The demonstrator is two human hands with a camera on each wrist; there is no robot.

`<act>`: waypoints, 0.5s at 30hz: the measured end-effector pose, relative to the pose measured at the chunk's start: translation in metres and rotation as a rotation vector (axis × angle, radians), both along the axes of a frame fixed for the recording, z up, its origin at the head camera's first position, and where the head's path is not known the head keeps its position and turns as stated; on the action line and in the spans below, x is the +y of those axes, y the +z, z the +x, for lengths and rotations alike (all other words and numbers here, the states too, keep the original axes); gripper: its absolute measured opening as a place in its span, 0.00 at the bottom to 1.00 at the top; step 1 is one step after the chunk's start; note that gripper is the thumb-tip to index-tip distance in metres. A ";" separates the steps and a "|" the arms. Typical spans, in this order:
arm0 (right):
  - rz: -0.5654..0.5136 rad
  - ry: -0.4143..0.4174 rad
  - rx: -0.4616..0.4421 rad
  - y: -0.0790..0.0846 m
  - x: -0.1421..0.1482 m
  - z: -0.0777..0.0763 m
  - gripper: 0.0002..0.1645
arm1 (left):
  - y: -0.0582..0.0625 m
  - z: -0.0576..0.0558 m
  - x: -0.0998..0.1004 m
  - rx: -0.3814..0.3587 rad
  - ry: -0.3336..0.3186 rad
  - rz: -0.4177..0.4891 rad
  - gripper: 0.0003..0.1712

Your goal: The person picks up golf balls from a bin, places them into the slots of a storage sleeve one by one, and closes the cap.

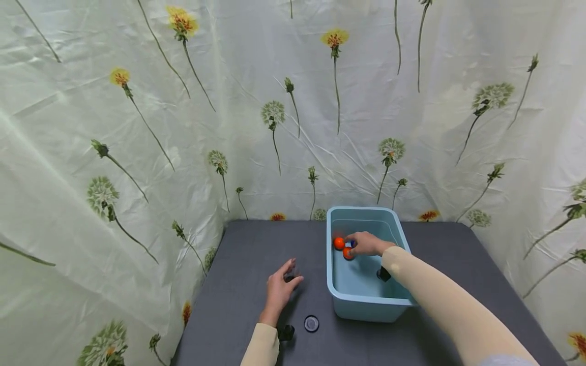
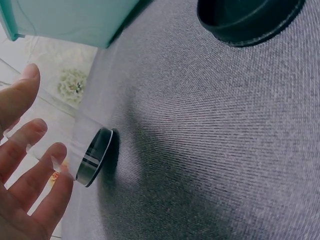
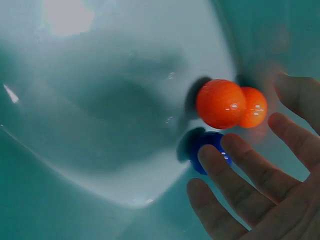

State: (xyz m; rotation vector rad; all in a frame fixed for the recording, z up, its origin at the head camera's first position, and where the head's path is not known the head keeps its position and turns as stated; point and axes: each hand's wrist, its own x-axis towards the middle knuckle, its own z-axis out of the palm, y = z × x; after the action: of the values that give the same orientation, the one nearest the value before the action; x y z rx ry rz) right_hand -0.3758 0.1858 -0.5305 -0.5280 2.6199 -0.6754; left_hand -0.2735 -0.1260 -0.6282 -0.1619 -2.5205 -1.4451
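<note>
My left hand point(image 1: 277, 292) curls around a clear cylindrical container with a black base point(image 2: 95, 159), which stands on the dark cloth. Its clear wall is hard to make out against the background. Near that hand lies a round black lid point(image 1: 311, 323). My right hand point(image 1: 365, 244) reaches into a light blue bin point(image 1: 366, 311), fingers spread and holding nothing. Beneath its fingers sit two orange balls point(image 3: 221, 104) and a blue ball point(image 3: 197, 166), close together by the bin's wall. The blue ball is partly hidden behind the fingertips.
The bin's raised rim point(image 1: 329, 264) surrounds the right hand. A dark grey cloth point(image 1: 242, 284) covers the table. Behind and beside it hangs a pale curtain point(image 1: 256, 168) printed with dandelions.
</note>
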 end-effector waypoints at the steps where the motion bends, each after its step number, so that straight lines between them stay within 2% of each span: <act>1: 0.010 0.001 -0.002 -0.003 0.000 -0.001 0.29 | -0.001 0.000 -0.001 0.004 0.000 -0.010 0.36; 7: 0.071 -0.029 -0.009 -0.021 -0.002 -0.007 0.27 | -0.003 0.000 0.000 0.036 -0.004 -0.070 0.37; 12: 0.062 -0.038 0.007 -0.029 -0.007 -0.011 0.16 | -0.001 0.002 0.001 0.038 0.019 -0.081 0.37; 15: 0.070 -0.038 0.000 -0.031 -0.010 -0.011 0.13 | -0.002 0.002 0.000 0.039 0.024 -0.083 0.37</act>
State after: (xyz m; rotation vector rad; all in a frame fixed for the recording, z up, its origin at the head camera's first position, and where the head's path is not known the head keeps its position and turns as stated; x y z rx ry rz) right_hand -0.3870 0.1762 -0.5617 -0.4592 2.6485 -0.5928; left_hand -0.2712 -0.1256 -0.6303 -0.1724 -2.5438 -1.3160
